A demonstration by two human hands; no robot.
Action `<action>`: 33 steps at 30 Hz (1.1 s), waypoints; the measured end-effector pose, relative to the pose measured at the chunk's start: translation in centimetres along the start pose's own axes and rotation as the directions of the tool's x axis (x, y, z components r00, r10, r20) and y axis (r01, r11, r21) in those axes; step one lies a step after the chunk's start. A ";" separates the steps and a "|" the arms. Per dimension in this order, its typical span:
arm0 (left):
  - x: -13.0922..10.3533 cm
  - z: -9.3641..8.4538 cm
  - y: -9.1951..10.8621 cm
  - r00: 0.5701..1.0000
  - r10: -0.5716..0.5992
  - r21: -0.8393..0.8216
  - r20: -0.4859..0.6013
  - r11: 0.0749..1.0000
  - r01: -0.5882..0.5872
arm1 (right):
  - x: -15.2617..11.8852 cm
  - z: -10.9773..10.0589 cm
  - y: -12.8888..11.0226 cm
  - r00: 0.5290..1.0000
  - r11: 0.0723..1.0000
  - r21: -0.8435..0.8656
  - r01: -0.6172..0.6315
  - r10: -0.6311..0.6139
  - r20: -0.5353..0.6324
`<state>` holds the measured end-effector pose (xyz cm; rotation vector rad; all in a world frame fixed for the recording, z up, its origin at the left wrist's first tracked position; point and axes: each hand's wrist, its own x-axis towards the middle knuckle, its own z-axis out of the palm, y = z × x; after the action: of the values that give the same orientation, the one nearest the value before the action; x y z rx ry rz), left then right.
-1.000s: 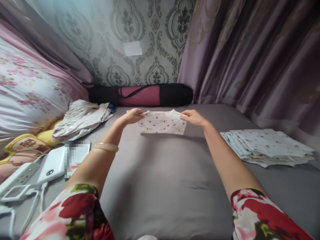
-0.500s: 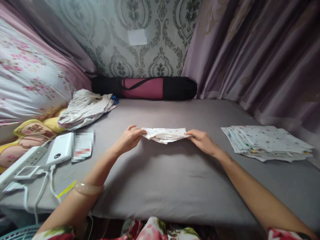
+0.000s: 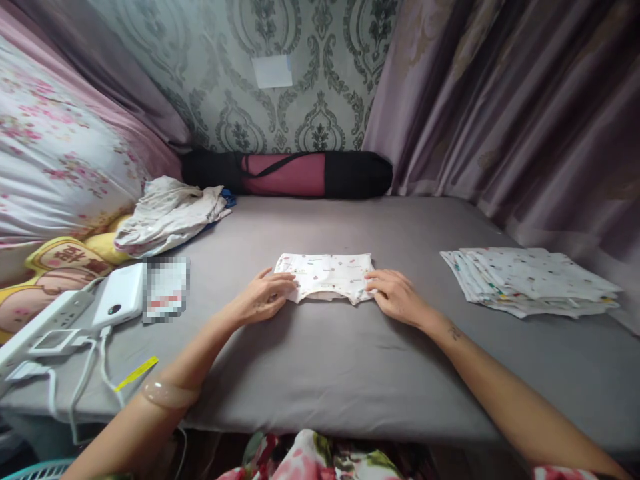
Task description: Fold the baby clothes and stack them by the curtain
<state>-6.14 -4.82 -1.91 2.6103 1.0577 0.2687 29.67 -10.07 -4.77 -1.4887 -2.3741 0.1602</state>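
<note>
Folded white printed garment lies on grey sheet, curved edge toward the person. Left hand touches its left side, right hand its right side; fingers bent at the fabric, can't tell if either hand is grasping or just pressing. Relative to garment: folded stack right, white power bank left, rumpled cloth farther back left, black-and-maroon bag behind.

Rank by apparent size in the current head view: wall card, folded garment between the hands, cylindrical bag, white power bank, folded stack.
Largest: cylindrical bag and folded stack, too close to rank
Next: folded garment
Then: white power bank
Smallest: wall card
</note>
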 end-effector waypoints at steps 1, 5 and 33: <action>0.6 -0.2 0.6 0.998 -0.039 -0.021 -0.040 0.999 0.038 | 0.8 0.5 -0.1 1.000 1.000 -0.002 -0.016 0.016 -0.025; 3.9 0.0 2.8 0.978 -0.117 0.016 -0.171 0.992 0.121 | 5.0 3.2 -2.5 0.992 0.998 -0.035 -0.061 0.057 -0.109; 6.3 4.3 0.2 0.994 -0.058 0.045 0.096 0.998 0.054 | 10.6 4.8 -6.3 0.994 0.999 -0.004 -0.048 0.048 0.094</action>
<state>-0.34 -1.42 -5.48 2.5963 1.1127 0.1065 18.42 -3.05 -5.27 -1.5730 -2.4125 0.2457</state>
